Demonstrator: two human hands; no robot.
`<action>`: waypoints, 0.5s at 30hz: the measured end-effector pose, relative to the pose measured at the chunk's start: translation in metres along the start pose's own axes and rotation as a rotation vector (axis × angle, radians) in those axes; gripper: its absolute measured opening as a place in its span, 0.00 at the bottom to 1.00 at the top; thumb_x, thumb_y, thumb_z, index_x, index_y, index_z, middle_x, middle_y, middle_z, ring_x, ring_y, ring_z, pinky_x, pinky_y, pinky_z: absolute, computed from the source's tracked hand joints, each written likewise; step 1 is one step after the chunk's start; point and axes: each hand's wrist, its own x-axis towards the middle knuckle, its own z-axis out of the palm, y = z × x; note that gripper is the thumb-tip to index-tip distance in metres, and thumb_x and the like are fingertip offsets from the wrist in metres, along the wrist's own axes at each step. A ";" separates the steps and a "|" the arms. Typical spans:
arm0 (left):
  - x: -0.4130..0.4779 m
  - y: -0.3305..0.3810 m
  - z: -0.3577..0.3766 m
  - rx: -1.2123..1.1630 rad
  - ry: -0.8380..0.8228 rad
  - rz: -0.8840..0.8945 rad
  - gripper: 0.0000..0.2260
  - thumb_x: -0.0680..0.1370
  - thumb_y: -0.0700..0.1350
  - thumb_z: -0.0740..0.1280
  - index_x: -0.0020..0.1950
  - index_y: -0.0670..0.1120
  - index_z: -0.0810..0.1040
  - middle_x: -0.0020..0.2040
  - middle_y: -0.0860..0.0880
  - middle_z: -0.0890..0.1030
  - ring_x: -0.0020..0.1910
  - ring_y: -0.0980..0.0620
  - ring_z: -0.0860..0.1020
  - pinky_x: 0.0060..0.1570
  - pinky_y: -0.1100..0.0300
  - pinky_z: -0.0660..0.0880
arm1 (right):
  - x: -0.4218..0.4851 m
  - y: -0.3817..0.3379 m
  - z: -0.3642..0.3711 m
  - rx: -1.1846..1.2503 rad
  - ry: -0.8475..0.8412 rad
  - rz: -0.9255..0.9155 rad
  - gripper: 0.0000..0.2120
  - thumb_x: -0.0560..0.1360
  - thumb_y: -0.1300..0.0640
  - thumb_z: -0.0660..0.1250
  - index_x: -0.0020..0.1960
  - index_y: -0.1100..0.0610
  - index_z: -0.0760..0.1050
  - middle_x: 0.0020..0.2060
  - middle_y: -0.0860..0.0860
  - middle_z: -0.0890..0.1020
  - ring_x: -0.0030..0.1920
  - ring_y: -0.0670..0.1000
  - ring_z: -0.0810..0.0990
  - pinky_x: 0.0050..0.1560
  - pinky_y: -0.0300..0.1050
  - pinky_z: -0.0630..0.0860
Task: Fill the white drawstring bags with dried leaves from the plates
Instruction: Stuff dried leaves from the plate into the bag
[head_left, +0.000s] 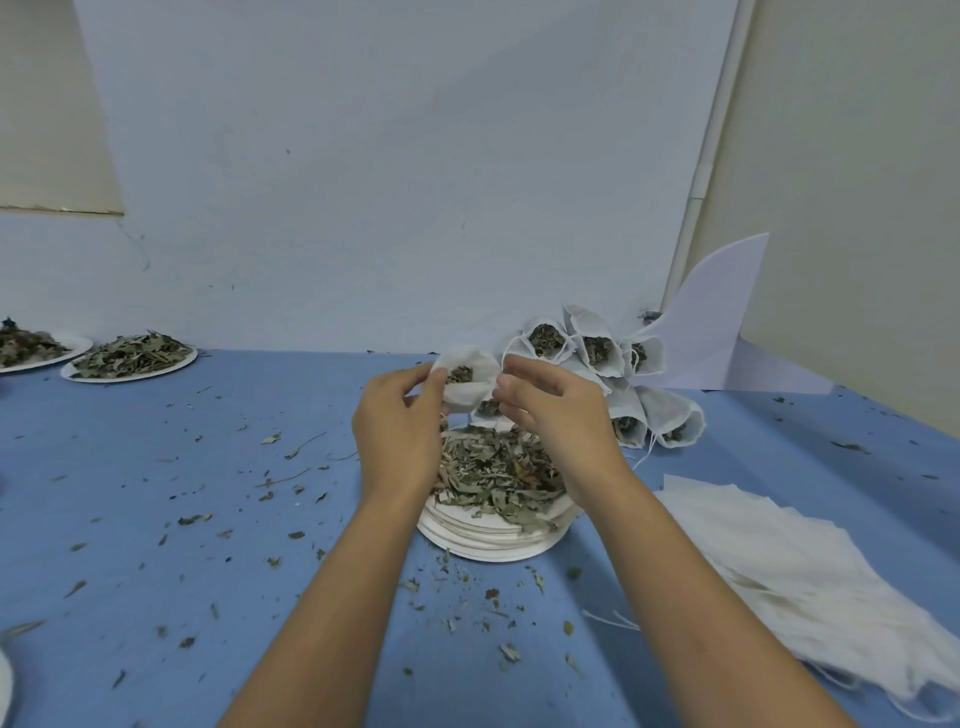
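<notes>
A white drawstring bag (470, 382) with dried leaves showing in its mouth is held above a stack of white plates (488, 535). My left hand (397, 431) pinches its left edge. My right hand (550, 415) pinches its right edge. The top plate carries a heap of dried leaves (493, 473). Behind it, several filled bags (597, 358) lie piled with their mouths open toward me. A pile of flat empty bags (795, 577) lies at the right.
Two more plates of dried leaves (130, 358) (31, 351) stand at the far left near the wall. Leaf crumbs are scattered over the blue table (182, 519). A white sheet (727, 332) leans behind the filled bags.
</notes>
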 end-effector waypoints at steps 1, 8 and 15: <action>0.001 0.000 -0.001 -0.017 0.043 0.006 0.11 0.79 0.47 0.65 0.57 0.46 0.82 0.43 0.59 0.79 0.37 0.70 0.77 0.36 0.77 0.70 | 0.001 -0.001 -0.003 -0.127 -0.007 -0.030 0.17 0.75 0.58 0.69 0.63 0.54 0.76 0.57 0.48 0.81 0.49 0.39 0.81 0.51 0.33 0.77; 0.013 0.004 -0.010 -0.255 0.181 -0.143 0.12 0.79 0.47 0.66 0.59 0.44 0.80 0.60 0.44 0.77 0.48 0.53 0.81 0.53 0.55 0.79 | 0.001 -0.001 -0.027 -1.054 -0.535 0.134 0.54 0.62 0.27 0.66 0.76 0.37 0.37 0.77 0.49 0.37 0.76 0.54 0.34 0.74 0.60 0.42; 0.014 0.001 -0.012 -0.301 0.205 -0.147 0.11 0.79 0.46 0.66 0.58 0.43 0.80 0.59 0.43 0.78 0.34 0.64 0.79 0.49 0.59 0.79 | 0.003 0.020 -0.028 -1.011 -0.518 0.096 0.49 0.69 0.35 0.68 0.77 0.41 0.39 0.77 0.51 0.37 0.77 0.54 0.39 0.76 0.55 0.46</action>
